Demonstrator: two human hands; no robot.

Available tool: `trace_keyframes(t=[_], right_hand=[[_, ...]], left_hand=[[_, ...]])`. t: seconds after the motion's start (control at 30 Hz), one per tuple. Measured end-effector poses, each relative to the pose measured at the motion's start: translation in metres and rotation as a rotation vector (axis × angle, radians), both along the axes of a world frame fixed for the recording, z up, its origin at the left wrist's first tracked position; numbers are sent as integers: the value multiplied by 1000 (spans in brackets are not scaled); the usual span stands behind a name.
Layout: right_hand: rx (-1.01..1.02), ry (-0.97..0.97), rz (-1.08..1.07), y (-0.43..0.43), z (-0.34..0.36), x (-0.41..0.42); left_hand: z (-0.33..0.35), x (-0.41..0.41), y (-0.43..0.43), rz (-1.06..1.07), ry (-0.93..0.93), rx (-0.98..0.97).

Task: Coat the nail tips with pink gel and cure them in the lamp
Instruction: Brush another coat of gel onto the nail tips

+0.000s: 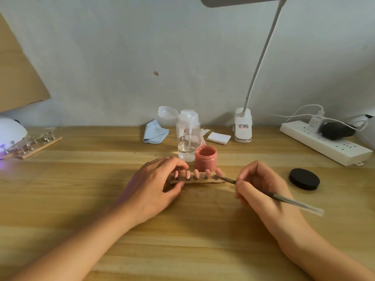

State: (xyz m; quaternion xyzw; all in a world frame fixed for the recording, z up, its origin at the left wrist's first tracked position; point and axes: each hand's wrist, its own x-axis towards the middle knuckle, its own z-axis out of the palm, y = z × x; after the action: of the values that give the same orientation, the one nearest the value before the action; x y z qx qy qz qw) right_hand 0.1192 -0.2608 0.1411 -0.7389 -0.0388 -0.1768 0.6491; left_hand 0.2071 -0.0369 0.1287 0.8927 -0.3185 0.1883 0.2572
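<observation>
A wooden strip [199, 180] with several pink nail tips [196, 172] on small stands lies mid-table. My left hand [156, 185] holds the strip's left end, fingers curled over it and thumb at its front edge. My right hand [257, 187] pinches a thin brush [284, 198], whose tip touches the rightmost nail tip [218, 171]. An open jar of pink gel [206, 158] stands just behind the strip. The white curing lamp [10, 131] sits at the far left edge, glowing purple at its mouth.
A second wooden strip with clear stands [34, 144] lies by the lamp. Behind the jar stand a clear pump bottle [187, 136], a blue cloth [155, 132], white pads [218, 137] and a clip desk lamp [243, 126]. The black jar lid [304, 179] and a power strip [324, 142] lie right.
</observation>
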Motion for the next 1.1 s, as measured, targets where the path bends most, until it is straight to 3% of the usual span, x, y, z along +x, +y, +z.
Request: trace_keyframes(t=[0.2, 0.53, 0.73, 0.83, 0.93, 1.03, 1.1], right_hand=[[-88, -174, -2, 2, -1, -4], [-505, -344, 26, 12, 3, -15], [-559, -388, -143, 13, -2, -25], [-488, -401, -173, 9, 3, -27], [-401, -357, -310, -8, 13, -17], [-360, -127, -485, -47, 16, -5], [-469, 38, -598, -73, 12, -5]], left_hand=[[0, -1, 0, 14, -18, -4], [1, -2, -1, -10, -2, 3], [1, 2, -4, 39, 166, -22], [3, 3, -4, 45, 283, -88], [2, 3, -5, 27, 332, -134], [0, 1, -11, 48, 342, -119], [2, -1, -16, 45, 366, -116]])
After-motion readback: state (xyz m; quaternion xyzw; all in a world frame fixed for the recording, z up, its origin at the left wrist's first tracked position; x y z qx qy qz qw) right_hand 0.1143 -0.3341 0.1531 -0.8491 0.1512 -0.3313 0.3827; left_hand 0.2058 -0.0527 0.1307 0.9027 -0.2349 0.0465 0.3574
